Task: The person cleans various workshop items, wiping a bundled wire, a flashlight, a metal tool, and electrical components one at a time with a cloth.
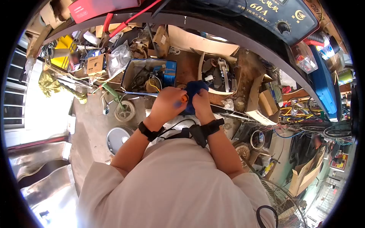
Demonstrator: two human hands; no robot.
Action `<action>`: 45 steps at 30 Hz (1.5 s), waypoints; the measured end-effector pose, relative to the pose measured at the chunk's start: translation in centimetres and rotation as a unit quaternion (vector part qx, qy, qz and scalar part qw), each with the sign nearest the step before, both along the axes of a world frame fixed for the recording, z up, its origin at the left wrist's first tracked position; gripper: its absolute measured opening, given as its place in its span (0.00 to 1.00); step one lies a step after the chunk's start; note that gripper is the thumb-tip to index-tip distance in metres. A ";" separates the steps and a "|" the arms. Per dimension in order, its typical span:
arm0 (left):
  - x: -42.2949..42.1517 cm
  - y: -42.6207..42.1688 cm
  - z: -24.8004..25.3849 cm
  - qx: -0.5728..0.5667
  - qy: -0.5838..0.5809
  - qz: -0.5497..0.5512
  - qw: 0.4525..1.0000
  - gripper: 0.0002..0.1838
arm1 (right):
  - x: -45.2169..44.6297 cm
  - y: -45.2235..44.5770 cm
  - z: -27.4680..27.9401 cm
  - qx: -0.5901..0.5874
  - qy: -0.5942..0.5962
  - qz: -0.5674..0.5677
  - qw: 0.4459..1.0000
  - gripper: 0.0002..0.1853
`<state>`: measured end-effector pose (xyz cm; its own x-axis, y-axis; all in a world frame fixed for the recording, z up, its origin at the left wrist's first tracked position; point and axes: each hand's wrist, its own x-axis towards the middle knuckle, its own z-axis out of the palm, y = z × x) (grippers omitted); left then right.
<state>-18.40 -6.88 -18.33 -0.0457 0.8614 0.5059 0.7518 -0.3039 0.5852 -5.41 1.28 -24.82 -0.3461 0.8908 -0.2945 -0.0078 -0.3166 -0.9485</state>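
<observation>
In front of my chest, both hands are close together over the edge of a cluttered bench. A dark blue cloth is bunched between them. My right hand is closed on the cloth, its fingers pressed into the fabric. My left hand is also closed, with a small orange piece showing at its fingers. That orange piece's kind cannot be made out, and the hand partly hides it. Black bands are around both wrists.
Behind my hands are a blue-edged box of parts and a cardboard box holding metal parts. Another open carton sits to the right. A charger is overhead. A small wheel and a round metal lid are lower left.
</observation>
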 end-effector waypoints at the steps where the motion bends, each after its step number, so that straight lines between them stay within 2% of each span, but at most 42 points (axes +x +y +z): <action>1: -0.2 -0.2 0.3 0.007 -0.007 0.005 1.000 0.20 | -0.1 0.2 0.6 -0.031 0.025 -0.030 0.999 0.10; 3: -0.4 -0.7 1.2 0.022 -0.021 0.015 0.999 0.18 | 0.0 0.7 2.3 -0.092 0.072 -0.092 0.989 0.09; 5: -0.7 -1.3 1.2 0.022 -0.016 0.024 0.999 0.19 | 1.2 2.1 -1.8 -0.071 0.096 -0.088 0.989 0.07; 7: -1.0 -1.7 1.0 0.024 -0.022 0.041 0.999 0.19 | 0.8 1.9 -1.1 -0.035 0.094 -0.078 0.992 0.06; 10: -1.4 -2.1 0.7 0.020 -0.048 0.061 0.997 0.19 | -0.7 0.6 2.0 -0.063 0.115 -0.121 0.984 0.07; 14: -1.8 -2.3 0.4 0.002 -0.078 0.061 0.995 0.20 | -0.4 1.8 -0.4 -0.070 0.197 -0.075 0.975 0.09; 18: -2.1 -2.4 0.7 -0.021 -0.094 0.043 0.994 0.20 | -1.3 1.5 1.0 -0.101 0.205 -0.079 0.970 0.09; 21: -2.7 -2.2 0.9 -0.029 -0.096 0.103 0.990 0.19 | -1.9 0.7 2.2 -0.142 0.234 -0.075 0.959 0.08; 22: -3.2 -1.7 0.5 -0.011 -0.177 0.124 0.976 0.19 | -2.1 0.3 2.7 -0.158 0.250 -0.075 0.952 0.08; 24: -4.1 -0.5 -0.6 0.022 -0.335 0.162 0.928 0.18 | -2.1 0.6 2.2 -0.240 0.293 0.035 0.925 0.11; 25: -4.2 -0.2 -0.5 0.015 -0.323 0.157 0.933 0.17 | -2.2 0.6 2.1 -0.280 0.312 0.091 0.904 0.12; 27: -3.6 0.4 0.1 0.004 -0.298 0.150 0.943 0.15 | -2.8 -0.2 2.5 -0.318 0.356 0.111 0.872 0.13; 28: -3.1 0.3 0.9 -0.039 -0.261 0.114 0.958 0.17 | -3.1 -0.5 2.7 -0.337 0.377 0.122 0.854 0.14; 32: -2.3 -0.1 0.4 -0.008 -0.162 0.085 0.983 0.18 | -3.5 -0.4 2.5 -0.205 0.366 0.148 0.896 0.12; 35: -2.8 -0.6 0.1 0.004 -0.114 0.048 0.992 0.18 | -3.8 -0.4 1.6 -0.206 0.346 0.116 0.908 0.11; 38: -2.7 -1.5 0.5 -0.027 -0.114 0.036 0.992 0.18 | -4.3 0.1 1.1 -0.220 0.351 0.119 0.902 0.10; 40: -2.7 -2.5 0.7 -0.035 -0.163 0.018 0.986 0.19 | -4.5 0.4 0.0 -0.065 0.225 0.120 0.965 0.10; 42: -2.8 -3.0 0.8 -0.024 -0.175 0.016 0.984 0.19 | -4.7 0.7 -1.0 -0.013 0.173 0.125 0.977 0.09; 43: -2.9 -3.2 0.8 -0.007 -0.161 0.024 0.987 0.19 | -4.9 1.0 -1.5 -0.039 0.188 0.132 0.972 0.08; 45: -3.4 -3.6 1.1 0.010 -0.148 0.039 0.988 0.19 | -5.7 1.4 -2.1 0.012 0.179 0.154 0.972 0.07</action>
<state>-21.84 -10.51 -17.27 -0.2608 0.8396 0.4765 0.5704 -0.2642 0.7777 -11.14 2.70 -26.91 -0.6733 0.7343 -0.0864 -0.2472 -0.3337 -0.9097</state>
